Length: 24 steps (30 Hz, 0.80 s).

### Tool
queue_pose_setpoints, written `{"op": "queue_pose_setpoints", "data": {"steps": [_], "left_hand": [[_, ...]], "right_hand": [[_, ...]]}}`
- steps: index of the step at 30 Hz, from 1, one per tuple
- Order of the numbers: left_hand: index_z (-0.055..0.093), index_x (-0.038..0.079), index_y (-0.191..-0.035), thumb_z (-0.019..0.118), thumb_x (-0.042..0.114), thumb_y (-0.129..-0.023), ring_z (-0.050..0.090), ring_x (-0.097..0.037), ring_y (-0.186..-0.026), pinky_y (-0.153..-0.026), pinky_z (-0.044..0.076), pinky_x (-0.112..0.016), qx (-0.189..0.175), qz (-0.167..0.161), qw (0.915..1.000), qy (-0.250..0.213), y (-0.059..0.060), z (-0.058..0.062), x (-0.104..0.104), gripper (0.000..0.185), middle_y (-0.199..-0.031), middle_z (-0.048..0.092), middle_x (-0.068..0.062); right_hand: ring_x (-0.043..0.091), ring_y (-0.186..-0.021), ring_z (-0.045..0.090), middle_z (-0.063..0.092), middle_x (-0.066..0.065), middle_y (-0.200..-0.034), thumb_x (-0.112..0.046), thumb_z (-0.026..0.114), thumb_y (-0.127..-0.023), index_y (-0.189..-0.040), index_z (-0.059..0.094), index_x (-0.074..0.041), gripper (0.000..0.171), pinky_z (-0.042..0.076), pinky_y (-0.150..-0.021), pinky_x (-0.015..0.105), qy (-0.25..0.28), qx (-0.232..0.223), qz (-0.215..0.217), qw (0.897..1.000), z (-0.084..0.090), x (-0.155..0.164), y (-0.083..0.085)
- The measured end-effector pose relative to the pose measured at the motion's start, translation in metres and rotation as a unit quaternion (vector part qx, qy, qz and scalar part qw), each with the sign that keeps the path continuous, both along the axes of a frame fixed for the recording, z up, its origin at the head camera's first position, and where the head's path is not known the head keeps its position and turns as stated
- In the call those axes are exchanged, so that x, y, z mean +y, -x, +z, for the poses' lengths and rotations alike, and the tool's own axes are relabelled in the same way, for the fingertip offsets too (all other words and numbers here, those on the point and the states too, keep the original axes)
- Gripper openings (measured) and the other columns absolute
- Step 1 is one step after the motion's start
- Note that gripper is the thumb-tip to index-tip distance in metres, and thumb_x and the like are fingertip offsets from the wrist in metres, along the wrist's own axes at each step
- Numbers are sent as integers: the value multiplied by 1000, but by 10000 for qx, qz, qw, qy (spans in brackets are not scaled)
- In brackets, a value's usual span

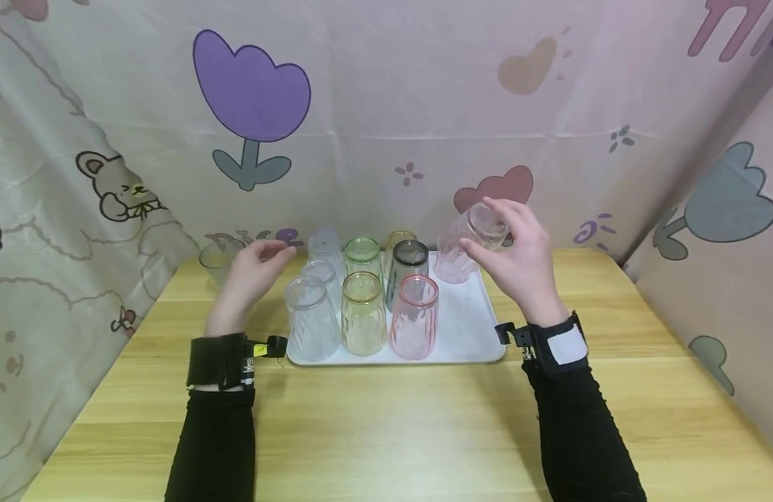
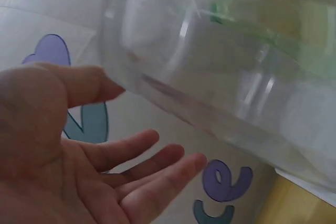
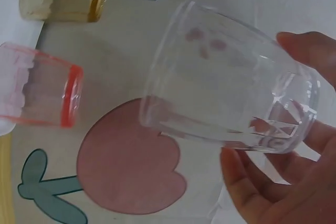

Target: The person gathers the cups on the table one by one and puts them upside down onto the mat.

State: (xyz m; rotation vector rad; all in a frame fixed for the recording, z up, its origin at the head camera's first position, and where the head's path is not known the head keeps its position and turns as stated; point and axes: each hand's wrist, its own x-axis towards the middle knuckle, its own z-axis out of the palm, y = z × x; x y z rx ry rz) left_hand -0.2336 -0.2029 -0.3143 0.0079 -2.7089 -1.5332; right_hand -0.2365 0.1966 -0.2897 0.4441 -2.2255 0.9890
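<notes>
My right hand [image 1: 514, 254] grips a clear glass [image 3: 215, 85] near its base, with thumb and fingers on opposite sides. The glass is tilted, mouth angled toward the back right part of a white tray [image 1: 464, 328], and overlaps a pink glass [image 1: 452, 268] in the head view. At the tray's left side, my left hand [image 1: 256, 275] has relaxed fingers and holds nothing. Its thumb tip lies by the edge of a clear glass [image 2: 184, 61] in the left wrist view. Another transparent glass [image 1: 217, 258] stands behind the left hand, partly hidden by it.
Several glasses crowd the tray's left and middle: a green one [image 1: 362, 256], a dark grey one [image 1: 408, 268], a yellow one [image 1: 364, 317], a pink-rimmed one [image 1: 415, 321] and clear ones. A patterned cloth [image 1: 373, 90] hangs behind the wooden table [image 1: 386, 432].
</notes>
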Motion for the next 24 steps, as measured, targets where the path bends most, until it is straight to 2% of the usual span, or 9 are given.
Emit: {"op": "queue_pose_setpoints", "data": {"steps": [3, 6, 12, 18, 21, 24], "left_hand": [[46, -1, -151, 51, 42, -107, 53, -45, -132, -110, 43, -61, -180, -47, 9988, 450, 5, -8, -1, 61, -149, 51, -27], [43, -5, -151, 49, 34, -108, 49, -48, -134, -111, 41, -62, -414, -133, 9963, 743, 10, -17, -2, 58, -149, 49, -30], [36, -11, -152, 54, 19, -105, 48, -50, -135, -114, 38, -62, -822, -290, 9931, 782, 15, -34, -3, 59, -145, 49, -35], [44, -13, -146, 66, 13, -95, 54, -50, -127, -108, 44, -60, -841, -527, 9897, 1029, 18, -47, -3, 61, -137, 55, -36], [49, -11, -142, 67, 11, -93, 58, -49, -120, -101, 49, -58, -844, -569, 9887, 1101, 18, -50, -1, 57, -133, 58, -34], [52, -11, -139, 67, 10, -93, 59, -48, -119, -101, 49, -60, -791, -589, 9882, 1172, 16, -53, 0, 53, -132, 60, -33]], "right_hand": [[37, -128, 56, 60, 18, -140, -13, 87, -83, -140, 64, -4, 63, 48, -93, 52, -145, -560, -125, 9982, -3, 4, 2], [40, -132, 52, 57, 18, -144, -18, 86, -85, -143, 61, -5, 64, 45, -101, 57, -339, -1093, -189, 9933, -9, 9, 6], [45, -133, 52, 56, 22, -145, -26, 82, -88, -145, 58, -6, 65, 41, -107, 64, -903, -1784, -92, 9798, -21, 15, 14], [46, -132, 52, 56, 24, -144, -28, 81, -87, -145, 58, -5, 66, 42, -107, 66, -1375, -2277, -42, 9640, -32, 16, 22], [48, -137, 47, 53, 26, -148, -27, 81, -87, -147, 56, -4, 69, 38, -111, 66, -1531, -2508, -43, 9558, -35, 16, 25], [49, -138, 46, 50, 28, -150, -26, 82, -86, -148, 55, -5, 71, 38, -111, 67, -1604, -2647, -19, 9509, -38, 14, 27]]}}
